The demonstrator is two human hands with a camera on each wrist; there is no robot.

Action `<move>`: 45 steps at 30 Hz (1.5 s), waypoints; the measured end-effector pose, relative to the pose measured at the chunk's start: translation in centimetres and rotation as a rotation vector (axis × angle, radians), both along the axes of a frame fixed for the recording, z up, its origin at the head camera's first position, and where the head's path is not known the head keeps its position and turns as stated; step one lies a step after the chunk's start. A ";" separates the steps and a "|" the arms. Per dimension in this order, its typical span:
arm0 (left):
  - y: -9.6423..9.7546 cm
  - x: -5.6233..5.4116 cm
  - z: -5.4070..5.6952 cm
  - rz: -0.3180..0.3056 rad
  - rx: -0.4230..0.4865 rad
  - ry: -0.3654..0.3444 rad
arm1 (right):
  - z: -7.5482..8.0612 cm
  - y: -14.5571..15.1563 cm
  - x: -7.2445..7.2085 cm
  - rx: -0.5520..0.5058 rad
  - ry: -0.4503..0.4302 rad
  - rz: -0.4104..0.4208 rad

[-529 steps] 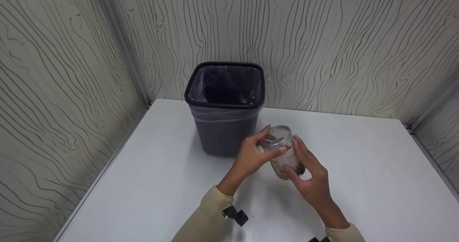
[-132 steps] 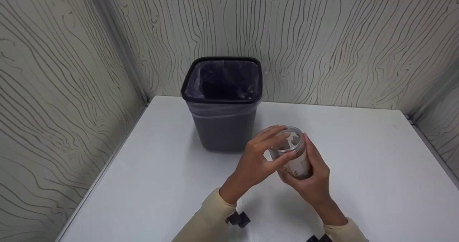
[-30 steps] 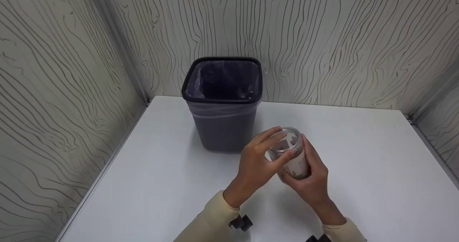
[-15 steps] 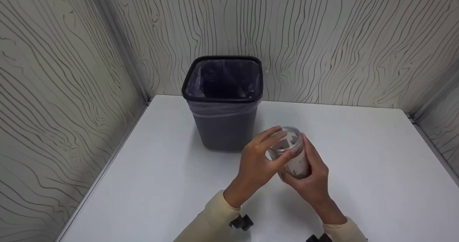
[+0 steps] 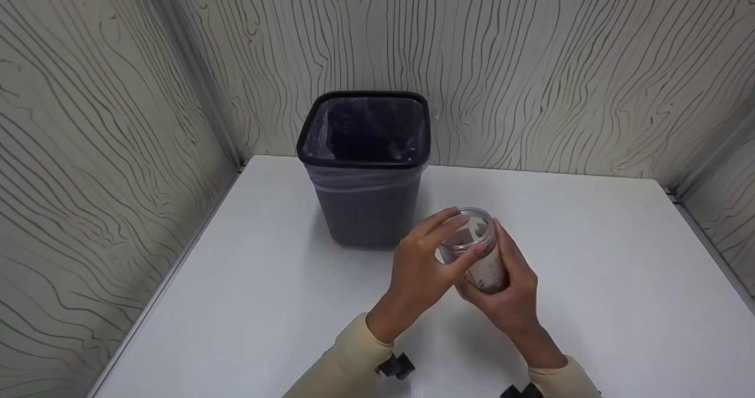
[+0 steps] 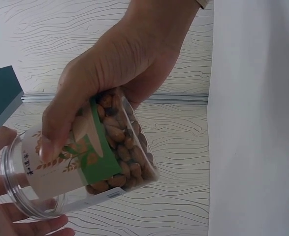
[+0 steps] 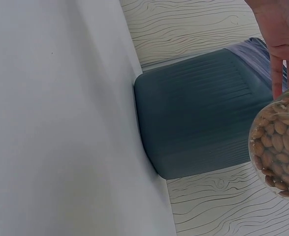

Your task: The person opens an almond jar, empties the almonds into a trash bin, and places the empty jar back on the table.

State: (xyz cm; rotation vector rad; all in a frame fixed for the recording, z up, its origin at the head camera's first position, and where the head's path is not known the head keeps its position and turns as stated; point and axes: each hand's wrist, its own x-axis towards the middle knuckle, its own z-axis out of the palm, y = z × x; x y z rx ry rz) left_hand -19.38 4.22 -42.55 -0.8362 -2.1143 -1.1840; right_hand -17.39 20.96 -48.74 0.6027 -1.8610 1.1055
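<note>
A clear plastic jar [image 5: 485,273] is held tilted over the table, in front of the bin. Through its wall in the left wrist view show almonds [image 6: 129,157], and a white and green label [image 6: 92,160] wraps it. My left hand [image 5: 420,265] holds the jar's clear ringed rim [image 6: 14,184] between thumb and fingers, two fingers lying across the top. Lower down, my right hand [image 5: 508,301] grips the body, thumb on one side and fingers on the other. The right wrist view shows the round base packed with almonds [image 7: 279,147].
A dark waste bin [image 5: 367,215] with a clear liner folded over its rim stands on the white table [image 5: 601,280], behind and left of the jar. Wood-patterned panels [image 5: 495,73] enclose the back and sides.
Since the oldest frame, my left fingers have moved over the jar's top, my right hand has wrapped further round the body, and the label has turned. Over the last second the hands stay nearly still.
</note>
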 end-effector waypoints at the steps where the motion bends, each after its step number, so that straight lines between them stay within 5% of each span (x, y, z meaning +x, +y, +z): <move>1: 0.0 0.0 0.0 0.001 -0.001 0.003 | 0.0 0.0 0.0 -0.004 0.000 0.003; 7: 0.0 0.0 0.0 -0.004 0.006 0.003 | 0.3 -0.2 0.1 0.004 0.000 -0.009; 14: -0.3 -0.3 0.1 -0.036 0.017 -0.005 | 2.5 -1.0 1.3 -0.019 0.000 0.020; 22: -0.9 -1.3 0.1 -0.246 0.114 -0.143 | 3.7 -1.3 2.0 -0.063 -0.063 0.067; 33: -1.2 -2.7 -0.6 -0.466 0.147 -0.178 | 3.9 -1.5 2.3 -0.080 -0.089 0.102; 45: -1.7 -3.3 -0.7 -0.551 0.153 -0.206 | 3.9 -1.4 2.5 -0.095 -0.126 0.116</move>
